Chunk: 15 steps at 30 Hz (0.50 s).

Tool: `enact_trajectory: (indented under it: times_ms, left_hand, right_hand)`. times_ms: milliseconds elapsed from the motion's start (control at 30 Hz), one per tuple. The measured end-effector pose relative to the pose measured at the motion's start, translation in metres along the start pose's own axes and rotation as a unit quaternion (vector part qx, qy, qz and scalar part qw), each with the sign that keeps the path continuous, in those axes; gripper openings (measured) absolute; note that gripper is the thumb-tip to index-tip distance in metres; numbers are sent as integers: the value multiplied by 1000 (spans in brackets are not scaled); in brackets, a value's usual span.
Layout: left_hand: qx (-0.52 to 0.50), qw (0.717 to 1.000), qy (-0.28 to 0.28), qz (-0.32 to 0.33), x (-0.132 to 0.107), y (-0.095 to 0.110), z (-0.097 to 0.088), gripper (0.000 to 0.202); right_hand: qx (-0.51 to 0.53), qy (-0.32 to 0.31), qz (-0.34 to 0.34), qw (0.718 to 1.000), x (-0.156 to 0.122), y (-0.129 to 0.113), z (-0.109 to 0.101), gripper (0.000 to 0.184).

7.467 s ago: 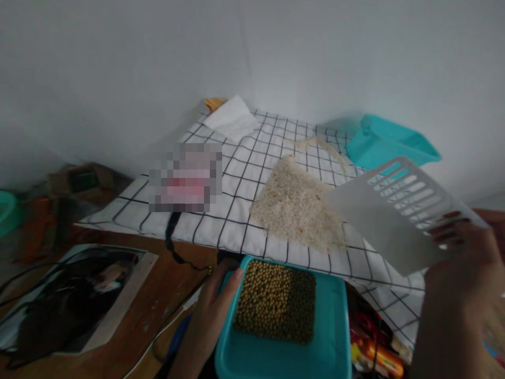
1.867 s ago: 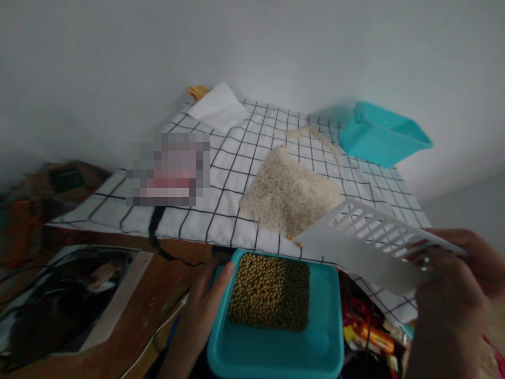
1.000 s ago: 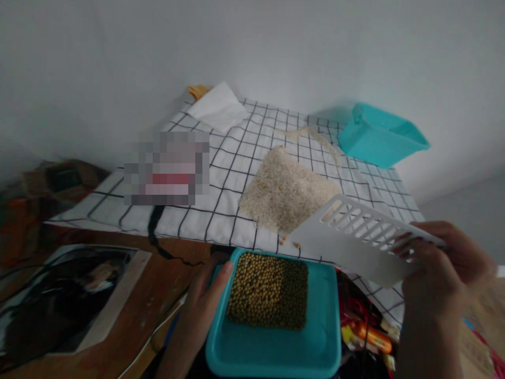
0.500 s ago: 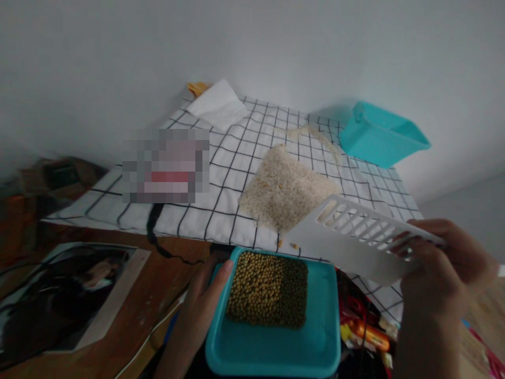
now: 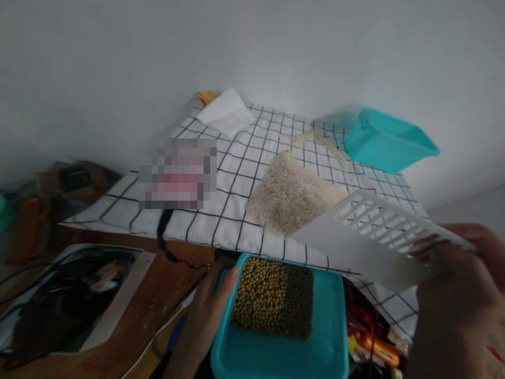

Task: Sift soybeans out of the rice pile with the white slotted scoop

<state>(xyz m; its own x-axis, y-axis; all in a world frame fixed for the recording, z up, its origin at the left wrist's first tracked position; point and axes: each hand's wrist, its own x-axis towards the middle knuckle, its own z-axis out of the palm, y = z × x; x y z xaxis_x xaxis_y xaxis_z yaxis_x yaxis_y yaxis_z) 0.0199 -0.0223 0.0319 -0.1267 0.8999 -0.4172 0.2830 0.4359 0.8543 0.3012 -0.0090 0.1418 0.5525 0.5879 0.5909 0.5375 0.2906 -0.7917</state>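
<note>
My left hand [image 5: 209, 305] grips the left rim of a teal tub [image 5: 327, 347] held below the table's front edge; a heap of small olive-green beans [image 5: 274, 297] lies in it. My right hand [image 5: 457, 295] is closed on the slotted end of a flat white plastic panel [image 5: 355, 245]. The panel slopes down to the left, its low corner at the near edge of a pile of white rice [image 5: 294, 192] spread on a black-checked white cloth [image 5: 232, 173].
A second teal tub [image 5: 389, 142] stands at the cloth's far right by the wall. White folded paper [image 5: 226, 111] lies at the far edge. A blurred patch sits on the cloth's left. A dark picture [image 5: 74, 289] and cords lie on the wooden table at left; colourful clutter under the right.
The white panel has come down from above the rice to the pile's near edge over the bean tub. A few loose grains seen by the cloth's edge earlier no longer show.
</note>
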Motion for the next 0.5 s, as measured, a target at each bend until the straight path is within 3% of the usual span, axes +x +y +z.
enact_trajectory:
  times_ms: [100, 200, 300, 367, 500]
  left_hand:
    - [-27, 998, 49, -10, -3, -1, 4, 40]
    - [-49, 996, 67, -26, -3, -7, 7, 44]
    - [-47, 997, 56, -14, -2, -11, 7, 41]
    - [-14, 998, 63, 27, -3, -11, 5, 35]
    - [59, 988, 84, 112, -7, -7, -2, 30]
  right_hand:
    - [32, 66, -33, 997, 19, 3, 11, 17]
    - [39, 51, -58, 996, 36, -1, 28, 17]
    - [27, 15, -107, 994, 47, -13, 49, 20]
    - [37, -19, -143, 989, 56, -21, 62, 21]
    - [86, -146, -209, 963, 87, -24, 89, 18]
